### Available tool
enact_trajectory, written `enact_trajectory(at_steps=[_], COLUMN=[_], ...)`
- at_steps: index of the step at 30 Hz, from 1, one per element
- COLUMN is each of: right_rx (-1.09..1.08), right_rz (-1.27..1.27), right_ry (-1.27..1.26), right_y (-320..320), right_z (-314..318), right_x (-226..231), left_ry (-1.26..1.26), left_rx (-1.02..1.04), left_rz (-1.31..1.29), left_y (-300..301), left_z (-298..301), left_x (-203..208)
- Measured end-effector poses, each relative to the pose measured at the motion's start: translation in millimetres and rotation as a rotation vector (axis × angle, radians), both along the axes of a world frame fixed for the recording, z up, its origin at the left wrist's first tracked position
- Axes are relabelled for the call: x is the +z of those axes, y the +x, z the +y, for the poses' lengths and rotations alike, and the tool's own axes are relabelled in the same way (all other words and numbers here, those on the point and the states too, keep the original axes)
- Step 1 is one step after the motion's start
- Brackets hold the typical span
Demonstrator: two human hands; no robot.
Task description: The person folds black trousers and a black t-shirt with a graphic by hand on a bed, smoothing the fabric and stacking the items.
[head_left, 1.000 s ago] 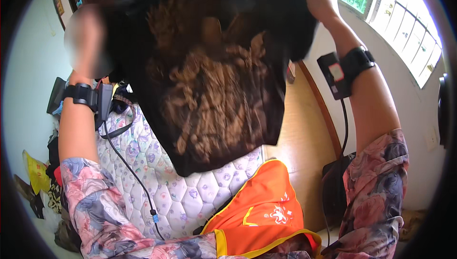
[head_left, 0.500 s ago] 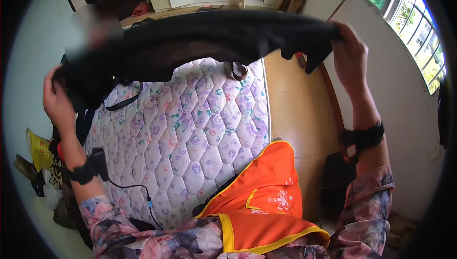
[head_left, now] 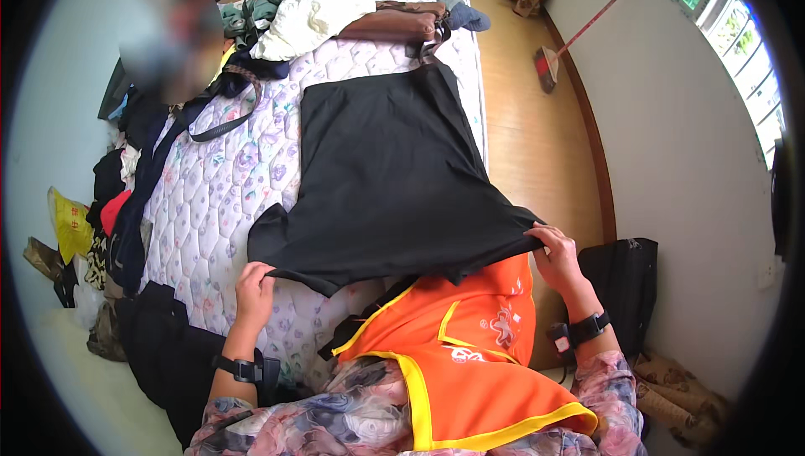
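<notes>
A black T-shirt [head_left: 390,163] lies spread over the floral quilted mattress [head_left: 231,196], its narrower end away from me and its wide end close to my body. My left hand [head_left: 254,292] pinches the near left corner of the cloth. At the near right corner, my right hand [head_left: 555,256] is closed on the fabric, thumb and fingers together. Between the two hands the near edge hangs a little loose above my orange apron [head_left: 478,313], which has yellow trim.
White cloth [head_left: 314,20], a brown bag [head_left: 394,22] and dark clothes [head_left: 134,230] lie along the mattress's far and left sides. A belt [head_left: 226,125] rests left of the shirt. A broom [head_left: 553,66] leans by the right wall, and a black suitcase [head_left: 620,288] stands at right.
The black T-shirt was stretched up in the air before me; now it lies on the mattress. Both my hands came down and nearer my body, keeping hold of it.
</notes>
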State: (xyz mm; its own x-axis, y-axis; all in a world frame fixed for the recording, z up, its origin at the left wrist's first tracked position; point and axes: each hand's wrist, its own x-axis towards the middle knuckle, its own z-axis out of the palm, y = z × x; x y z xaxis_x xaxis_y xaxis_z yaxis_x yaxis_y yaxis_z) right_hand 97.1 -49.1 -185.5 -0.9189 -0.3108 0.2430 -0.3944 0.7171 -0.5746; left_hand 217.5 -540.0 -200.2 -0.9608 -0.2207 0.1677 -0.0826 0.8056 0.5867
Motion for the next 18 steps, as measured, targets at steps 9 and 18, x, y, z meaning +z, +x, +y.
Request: enact_trajectory(at_steps=[9,18], right_rx=[-0.019,0.033], right_rz=[-0.097,-0.205], right_ry=[-0.006,0.063], right_y=[12.2,22.6], right_z=[8.5,2.8], right_x=[-6.7,-16.7], left_ry=[0.044,0.099], left_rx=[-0.151,-0.441], left_rz=[-0.412,-0.852], left_y=[0.6,3.5], left_z=[-8.6,-23.2], left_x=[15.5,-43.2])
